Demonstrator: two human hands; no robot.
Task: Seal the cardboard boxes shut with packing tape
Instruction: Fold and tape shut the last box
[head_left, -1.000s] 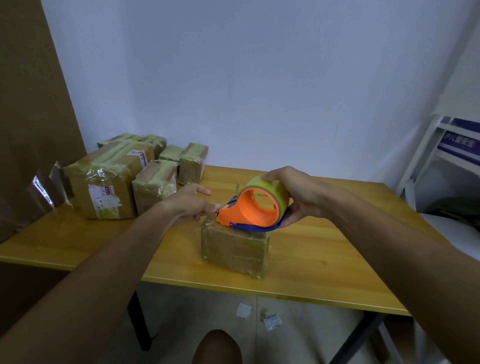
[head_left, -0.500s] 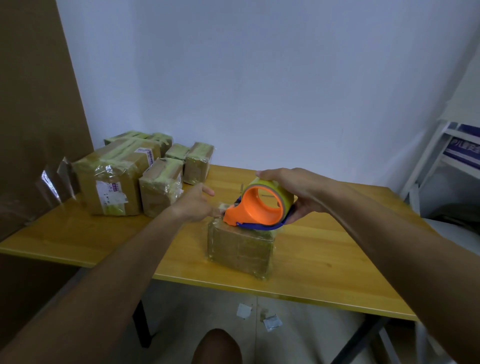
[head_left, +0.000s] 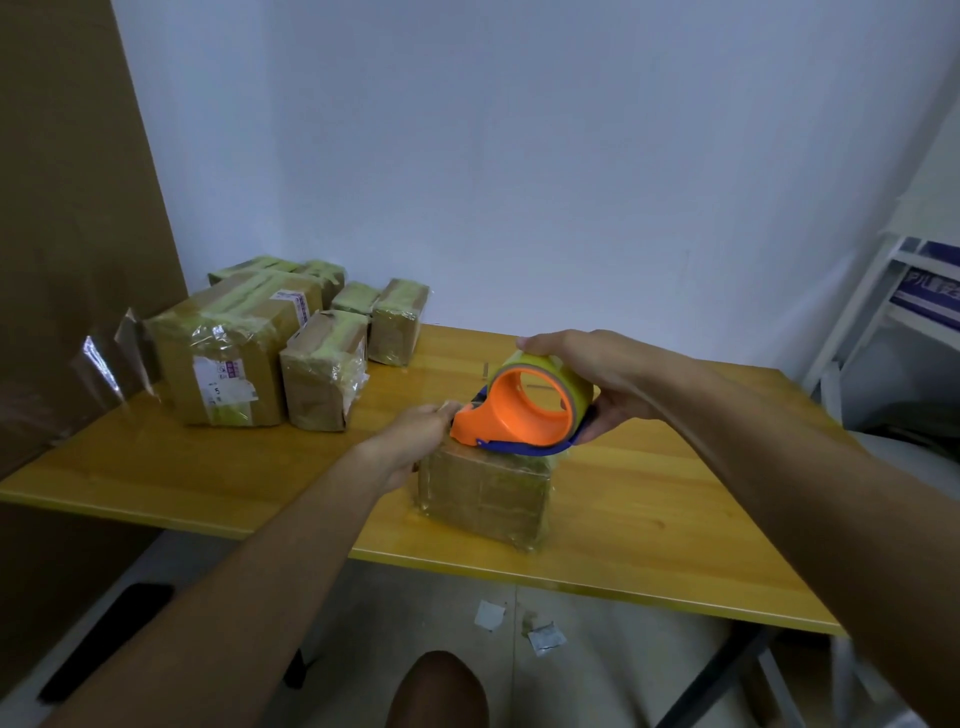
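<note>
Taping in progress on one small cardboard box, which stands alone near the front edge of the desk. The right hand wraps round an orange tape dispenser — fingers over the yellowish roll, thumb below — and holds its blue-edged base on the box's top face. The left hand sits at the box's left upper edge, fingers curled at the dispenser's nose; it appears to pinch or press down the free end of tape, though the strip itself is too small to make out.

Judged step: anchoring the tape end before a strip is drawn. The box already looks wrapped in glossy tape on the faces in view, so this is likely a further band rather than the first. The next move calls for the left hand to keep the end pinned while the right draws the dispenser across the top and down the far side, the roll kept low so the strip lies flat, then a tilt to cut.

Count: one dispenser; one box under work; six taped boxes grouped at the desk's far left corner, well apart from it — the rearmost partly hidden, so the tally is approximate. Scraps of paper lie on the floor below.
</note>
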